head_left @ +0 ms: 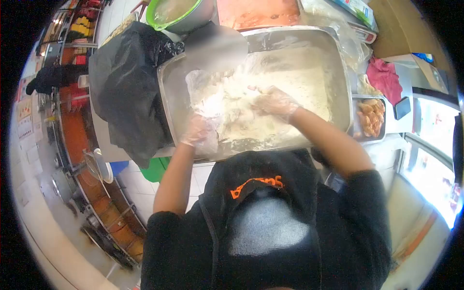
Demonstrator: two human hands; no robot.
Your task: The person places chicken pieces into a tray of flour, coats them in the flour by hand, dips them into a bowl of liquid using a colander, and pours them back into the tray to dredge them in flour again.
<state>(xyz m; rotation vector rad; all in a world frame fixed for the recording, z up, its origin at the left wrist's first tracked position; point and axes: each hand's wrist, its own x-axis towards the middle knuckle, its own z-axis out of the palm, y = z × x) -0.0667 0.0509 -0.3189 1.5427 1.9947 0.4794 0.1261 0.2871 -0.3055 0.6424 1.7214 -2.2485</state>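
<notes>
A large metal tub (340, 72) holds white flour (304, 72). My left hand (200, 129), in a clear plastic glove, is low at the tub's left side, with its fingers hidden by flour and glare. My right hand (274, 101), gloved too, reaches into the middle of the flour. One of its fingers stretches out to the left, and the others lie partly under flour. Between the hands are flour-coated lumps (241, 117) whose kind I cannot make out. A blurred grey patch covers the tub's back left part.
Right of the tub, a small metal tray (357, 137) holds raw chicken pieces (371, 117). A pink cloth (384, 79) and a phone (402, 108) lie beyond it. Black plastic (128, 87) covers something at left. A green-rimmed bowl (186, 21) and an orange-pink board (258, 12) are behind.
</notes>
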